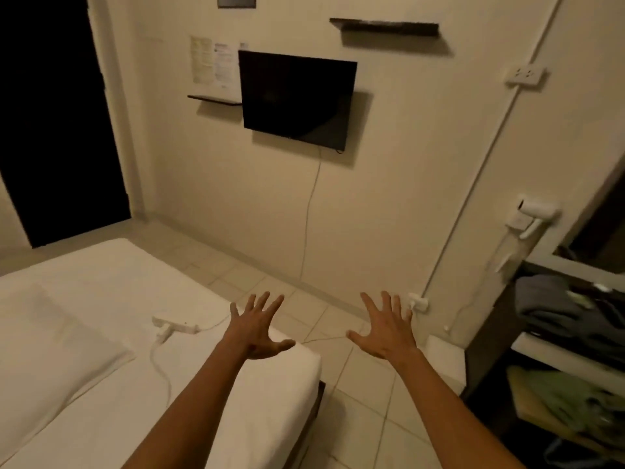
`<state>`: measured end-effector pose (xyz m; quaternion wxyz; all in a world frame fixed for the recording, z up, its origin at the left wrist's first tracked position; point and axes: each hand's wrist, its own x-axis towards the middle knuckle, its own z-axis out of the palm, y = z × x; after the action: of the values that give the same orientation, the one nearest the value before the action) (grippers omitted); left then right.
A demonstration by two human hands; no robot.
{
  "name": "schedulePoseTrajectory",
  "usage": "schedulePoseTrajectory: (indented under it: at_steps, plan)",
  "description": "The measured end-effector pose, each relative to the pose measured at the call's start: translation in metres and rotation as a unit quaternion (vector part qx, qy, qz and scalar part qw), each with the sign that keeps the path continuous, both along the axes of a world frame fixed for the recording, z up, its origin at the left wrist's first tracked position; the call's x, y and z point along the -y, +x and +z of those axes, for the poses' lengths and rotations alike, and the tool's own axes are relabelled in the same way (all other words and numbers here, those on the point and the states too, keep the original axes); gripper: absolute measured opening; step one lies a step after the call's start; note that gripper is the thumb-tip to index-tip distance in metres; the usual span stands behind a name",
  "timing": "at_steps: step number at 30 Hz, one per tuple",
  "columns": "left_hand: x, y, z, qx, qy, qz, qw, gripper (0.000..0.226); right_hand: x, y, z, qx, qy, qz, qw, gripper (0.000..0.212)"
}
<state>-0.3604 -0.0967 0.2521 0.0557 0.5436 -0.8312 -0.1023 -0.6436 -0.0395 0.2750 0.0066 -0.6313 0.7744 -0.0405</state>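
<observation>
Lying on the bed (111,272) at nine o'clock of the left hand (258,330), the power strip (176,325) sits near it, untouched. Left hand hovers over the bed's corner, fingers splayed wide, holding nothing. Right hand (387,333), at its three o'clock, hangs above the floor (355,418), equally splayed and empty.

Two arms show, both bare from the lower edge of the view up to the wrists. The left forearm (203,394) and the right forearm (449,401) are slim and smooth. The left hand (258,330) and the right hand (385,328) are bare too, with long, thin fingers (386,304); the nails are too blurred to make out.
</observation>
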Motion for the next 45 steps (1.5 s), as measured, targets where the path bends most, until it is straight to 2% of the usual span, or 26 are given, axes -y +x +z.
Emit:
schedulePoseTrajectory:
  at_steps: [7, 12, 17, 21, 26, 36, 42, 45]
  plan:
    - [0.097, -0.165, 0.010, 0.058, -0.007, -0.104, 0.993, 0.110, 0.040, -0.143, -0.005, 0.013, -0.020, -0.089, 0.996, 0.098]
    - [0.152, -0.279, 0.002, 0.052, -0.015, -0.153, 0.987, 0.109, 0.082, -0.246, -0.019, -0.010, 0.016, -0.102, 0.995, 0.103]
    - [0.208, -0.365, -0.001, 0.057, 0.005, -0.140, 0.989, 0.107, 0.147, -0.333, -0.023, -0.019, 0.043, -0.071, 0.996, 0.105]
    - [0.255, -0.416, 0.000, 0.017, 0.010, -0.101, 0.995, 0.106, 0.216, -0.384, -0.024, -0.014, 0.048, -0.032, 0.998, 0.104]
    - [0.312, -0.448, -0.016, 0.024, 0.027, -0.077, 0.996, 0.102, 0.294, -0.407, -0.041, 0.004, 0.052, 0.038, 0.998, 0.100]
    - [0.497, -0.471, -0.043, 0.109, 0.008, -0.018, 0.994, 0.102, 0.497, -0.447, -0.057, -0.028, 0.081, 0.092, 0.992, 0.104]
    - [0.579, -0.457, -0.052, 0.082, 0.029, 0.027, 0.996, 0.102, 0.624, -0.429, -0.070, -0.032, 0.111, 0.156, 0.981, 0.107]
    - [0.622, -0.429, -0.056, 0.059, 0.040, 0.087, 0.994, 0.103, 0.690, -0.402, -0.078, -0.038, 0.114, 0.198, 0.973, 0.109]
